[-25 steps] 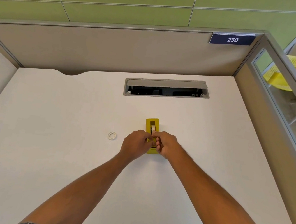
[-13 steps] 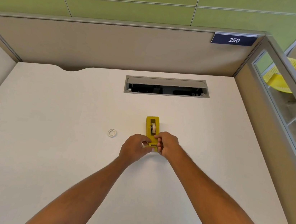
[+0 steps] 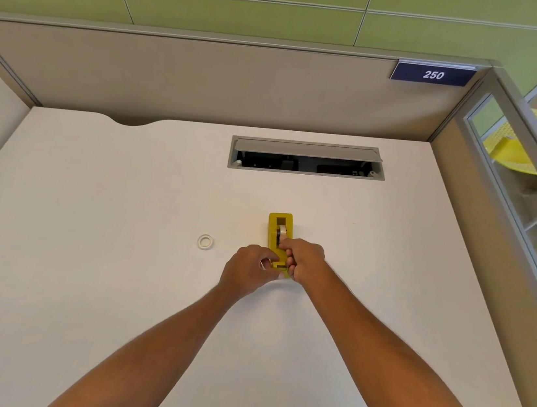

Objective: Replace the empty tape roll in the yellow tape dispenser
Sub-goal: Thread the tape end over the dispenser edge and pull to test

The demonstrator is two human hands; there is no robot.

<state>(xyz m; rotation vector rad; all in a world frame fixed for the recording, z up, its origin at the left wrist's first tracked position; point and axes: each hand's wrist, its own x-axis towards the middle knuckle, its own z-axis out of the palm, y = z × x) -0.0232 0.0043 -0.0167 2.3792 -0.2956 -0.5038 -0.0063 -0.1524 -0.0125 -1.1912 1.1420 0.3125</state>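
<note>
The yellow tape dispenser (image 3: pixel 278 230) stands on the white desk (image 3: pixel 113 285), its near end enclosed between both hands. The left hand (image 3: pixel 249 270) presses against that end from the left, fingers curled narrow; what they pinch, if anything, cannot be told. The right hand (image 3: pixel 305 259) is closed around the dispenser's right side, fingers (image 3: pixel 286 245) hooked over its top edge just short of the tape roll (image 3: pixel 281 231) (seated upright in the cradle, beyond the fingertips). An empty white core (image 3: pixel 205 242) lies flat, left of the left knuckles, apart from them. A cable hatch (image 3: pixel 307 157) sits open farther back.
</note>
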